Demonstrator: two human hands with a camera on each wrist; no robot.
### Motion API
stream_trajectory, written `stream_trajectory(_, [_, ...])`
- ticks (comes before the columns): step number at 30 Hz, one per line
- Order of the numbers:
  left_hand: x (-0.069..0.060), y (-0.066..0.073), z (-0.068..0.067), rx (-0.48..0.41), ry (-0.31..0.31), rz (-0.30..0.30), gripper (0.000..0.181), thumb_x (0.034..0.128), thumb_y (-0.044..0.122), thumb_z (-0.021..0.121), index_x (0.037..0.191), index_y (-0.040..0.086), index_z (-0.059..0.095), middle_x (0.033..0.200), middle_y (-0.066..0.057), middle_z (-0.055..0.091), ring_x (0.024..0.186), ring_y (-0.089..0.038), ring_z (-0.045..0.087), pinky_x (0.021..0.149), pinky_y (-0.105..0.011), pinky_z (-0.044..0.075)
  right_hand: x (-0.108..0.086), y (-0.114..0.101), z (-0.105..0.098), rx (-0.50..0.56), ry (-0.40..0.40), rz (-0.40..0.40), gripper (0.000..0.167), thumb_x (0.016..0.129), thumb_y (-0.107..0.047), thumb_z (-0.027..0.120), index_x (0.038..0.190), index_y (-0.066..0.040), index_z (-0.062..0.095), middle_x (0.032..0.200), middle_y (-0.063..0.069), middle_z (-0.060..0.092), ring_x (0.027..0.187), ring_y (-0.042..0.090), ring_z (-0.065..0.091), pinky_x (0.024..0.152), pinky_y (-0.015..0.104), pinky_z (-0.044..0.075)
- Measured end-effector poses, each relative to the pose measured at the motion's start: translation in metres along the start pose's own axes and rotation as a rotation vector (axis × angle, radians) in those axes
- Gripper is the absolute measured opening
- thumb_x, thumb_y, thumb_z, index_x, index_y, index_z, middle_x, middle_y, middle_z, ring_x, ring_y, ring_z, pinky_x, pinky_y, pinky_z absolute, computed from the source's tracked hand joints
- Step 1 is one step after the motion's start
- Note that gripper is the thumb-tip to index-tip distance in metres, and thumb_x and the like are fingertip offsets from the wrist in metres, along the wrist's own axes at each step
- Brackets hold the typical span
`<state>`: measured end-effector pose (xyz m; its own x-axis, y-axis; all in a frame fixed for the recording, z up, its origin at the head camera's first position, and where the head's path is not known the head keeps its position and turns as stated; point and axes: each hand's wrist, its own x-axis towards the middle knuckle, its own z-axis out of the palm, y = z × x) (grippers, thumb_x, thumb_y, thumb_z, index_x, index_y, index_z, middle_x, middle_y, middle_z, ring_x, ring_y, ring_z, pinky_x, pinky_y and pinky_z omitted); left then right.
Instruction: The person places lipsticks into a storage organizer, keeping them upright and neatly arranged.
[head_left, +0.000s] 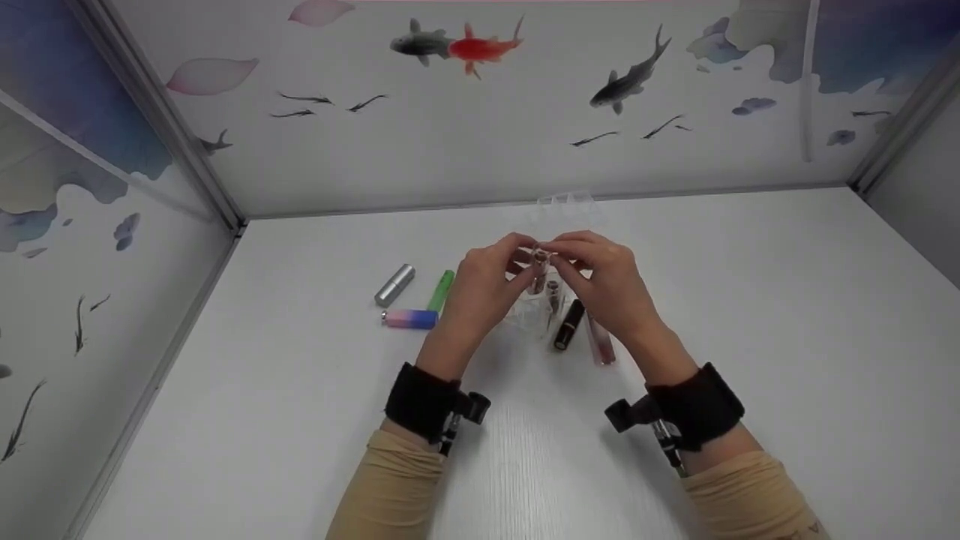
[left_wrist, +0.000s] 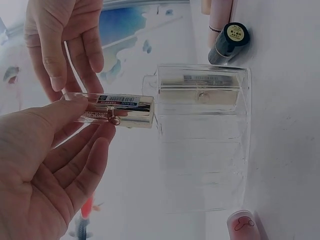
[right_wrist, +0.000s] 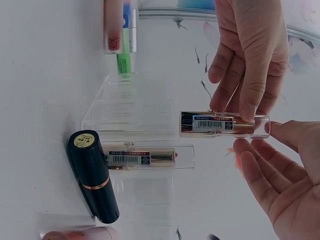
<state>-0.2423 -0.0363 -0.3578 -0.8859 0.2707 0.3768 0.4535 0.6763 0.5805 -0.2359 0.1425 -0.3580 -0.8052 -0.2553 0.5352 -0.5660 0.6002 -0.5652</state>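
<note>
Above a clear slotted organizer (left_wrist: pixel 205 165), both hands are at one clear-capped gold lipstick (right_wrist: pixel 207 123) with a barcode label. My left hand (head_left: pixel 484 289) pinches it between thumb and fingers. My right hand (head_left: pixel 611 285) has its fingertips at the clear cap end and grips there, partly hidden in the head view. A matching lipstick (right_wrist: pixel 145 158) stands in a slot of the organizer. Close by, a black lipstick tube (head_left: pixel 569 325) with a gold band lies beside the organizer, and a pinkish lip gloss tube (head_left: pixel 601 341) lies below my right hand.
Left of my left hand lie a silver tube (head_left: pixel 395 285), a green tube (head_left: pixel 442 290) and a pink-to-blue tube (head_left: pixel 409 319). A clear compartmented piece (head_left: pixel 566 206) shows behind my hands. Printed panels (head_left: pixel 465 150) border the white table (head_left: pixel 300 420) at the back and left.
</note>
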Motion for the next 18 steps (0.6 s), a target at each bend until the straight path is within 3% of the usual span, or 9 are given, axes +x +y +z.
stream_trajectory(18, [-0.0008, -0.0002, 0.0018, 0.011, -0.058, -0.060, 0.032, 0.0986, 0.023, 0.064, 0.130, 0.017, 0.060, 0.116, -0.004, 0.075, 0.100, -0.016, 0.073, 0.090, -0.032, 0.058, -0.0009, 0.0029, 0.0020, -0.017, -0.054, -0.008, 0.023, 0.097, -0.007, 0.064, 0.118, -0.005, 0.073, 0.118, 0.012, 0.072, 0.099, 0.025, 0.071, 0.084, 0.041, 0.060])
